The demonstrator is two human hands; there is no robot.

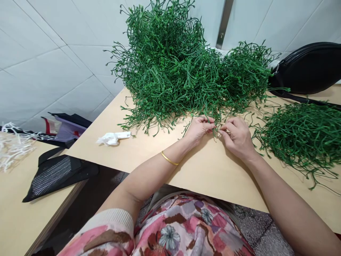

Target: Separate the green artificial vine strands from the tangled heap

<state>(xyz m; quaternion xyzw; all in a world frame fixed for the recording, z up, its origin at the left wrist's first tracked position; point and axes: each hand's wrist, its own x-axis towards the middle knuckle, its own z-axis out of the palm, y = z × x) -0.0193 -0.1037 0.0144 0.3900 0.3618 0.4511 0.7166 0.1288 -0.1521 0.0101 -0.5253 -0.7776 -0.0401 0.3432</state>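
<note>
Left hand (199,130) and right hand (237,138) pinch green stem (215,132) between fingertips, work on it seemingly midway. Large green heap (170,67) beyond fingers, smaller green pile (306,131) right of them; which is done, which left, cannot tell.

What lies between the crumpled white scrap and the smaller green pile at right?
In the head view: the left hand, then the right hand, with green stems between them, over the tabletop.
</note>
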